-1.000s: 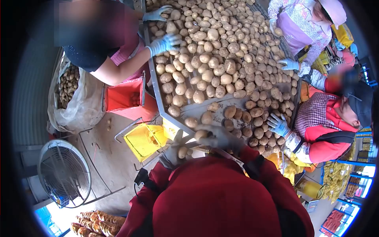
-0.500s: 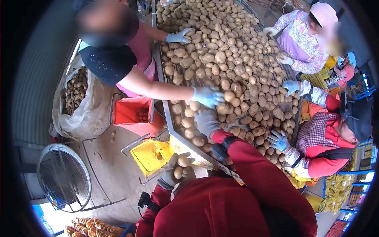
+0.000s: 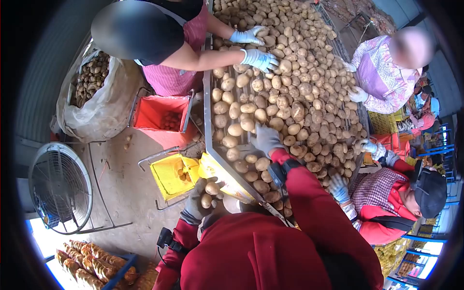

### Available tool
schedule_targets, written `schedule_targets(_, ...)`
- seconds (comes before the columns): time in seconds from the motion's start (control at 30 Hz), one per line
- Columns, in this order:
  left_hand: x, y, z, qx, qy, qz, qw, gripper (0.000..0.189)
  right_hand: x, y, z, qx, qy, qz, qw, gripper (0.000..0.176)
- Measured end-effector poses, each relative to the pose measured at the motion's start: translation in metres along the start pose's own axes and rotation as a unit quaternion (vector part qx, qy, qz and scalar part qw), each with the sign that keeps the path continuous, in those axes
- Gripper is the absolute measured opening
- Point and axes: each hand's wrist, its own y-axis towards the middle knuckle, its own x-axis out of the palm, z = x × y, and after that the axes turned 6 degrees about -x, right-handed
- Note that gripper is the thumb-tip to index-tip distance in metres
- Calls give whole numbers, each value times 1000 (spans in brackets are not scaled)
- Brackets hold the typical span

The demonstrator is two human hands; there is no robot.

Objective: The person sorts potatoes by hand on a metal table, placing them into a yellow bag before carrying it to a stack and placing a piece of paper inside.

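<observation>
My left hand [image 3: 198,202], in a grey glove, is cupped around two small potatoes [image 3: 210,190] just off the near corner of the sorting table [image 3: 209,126]. My right hand [image 3: 267,138], also gloved, reaches out over the table and rests among the loose potatoes [image 3: 290,92] that cover it; whether it grips one is hidden. Both my sleeves are red. A yellow bin [image 3: 173,175] with a few potatoes sits just left of my left hand.
Three other people work the same table: one in a pink apron with blue gloves [image 3: 259,59] far left, one in a floral top [image 3: 379,77] at right, one in a checked shirt [image 3: 377,193] near right. An orange bin [image 3: 157,116], a sack of potatoes [image 3: 89,82] and a fan [image 3: 58,186] stand left.
My right hand has reached out from near my body onto the table among the potatoes. My left hand has kept its potatoes. The person at far left drew a gloved hand back up the table.
</observation>
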Motion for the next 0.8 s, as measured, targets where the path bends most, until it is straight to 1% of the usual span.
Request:
schedule_targets(0.1, 13, 0, -1, -24, -22, 24, 999, 65, -10, 36, 4, 14, -26, -109, 994, 49)
schedule_targets(0.13, 20, 1, -2, -19, -25, 36, 999, 58, -8, 40, 8, -19, -51, -76, 996, 45)
schedule_targets(0.17, 11, 5, -3, -17, -13, -3, 1000, 53, -7, 34, 13, -30, -29, -45, 998, 44)
schedule_targets(0.23, -17, 23, -12, -5, 2, -86, 996, 47, -27, 14, 13, -59, 9, 16, 998, 44)
schedule_targets(0.27, 3, 21, -18, 84, 166, -79, 979, 47, -31, -7, 8, -67, -6, 105, 992, 48)
schedule_targets(0.3, 23, 19, -23, 175, 320, -44, 930, 48, -52, -29, -9, -45, 61, 39, 996, 51)
schedule_targets(0.33, 54, 14, -19, 192, 396, -28, 898, 45, -65, -54, -28, -52, 134, 24, 989, 54)
schedule_targets(0.37, 71, 16, -14, 207, 469, -16, 858, 45, -79, -79, -47, -55, 206, 9, 977, 57)
schedule_targets(0.4, 62, 31, -16, 177, 414, -52, 892, 48, -81, -99, -67, -93, 279, 44, 955, 61)
schedule_targets(0.43, 54, 46, -18, 144, 356, -83, 920, 51, -85, -112, -76, -65, 307, -86, 946, 59)
schedule_targets(0.47, 48, 60, -24, 51, 180, -86, 979, 53, -92, -117, -83, -109, 284, -89, 948, 53)
schedule_targets(0.5, 46, 62, -25, 41, 170, -94, 980, 53, -95, -119, -86, -153, 263, -92, 948, 46)
schedule_targets(0.57, 43, 66, -26, 22, 152, -108, 982, 53, -76, -95, -57, -113, 371, -58, 920, 38)
schedule_targets(0.6, 45, 65, -27, 86, 201, -157, 963, 51, -89, -85, -55, -50, 291, -52, 954, 39)
schedule_targets(0.63, 37, 69, -31, 67, 125, -184, 973, 46, -49, -75, -26, -132, 128, 18, 983, 39)
schedule_targets(0.67, 30, 73, -36, 45, 46, -210, 976, 41, -18, -72, -17, -119, 51, -31, 991, 39)
schedule_targets(0.7, 28, 76, -37, 22, -30, -233, 972, 37, -11, -68, -20, -105, -28, -77, 991, 39)
schedule_targets(0.73, 31, 70, -33, -22, -24, -143, 989, 35, -9, -67, -18, -89, -7, -70, 994, 38)
schedule_targets(0.8, 9, 77, -33, -59, -159, -211, 963, 40, -12, -59, -15, -73, 31, -58, 995, 36)
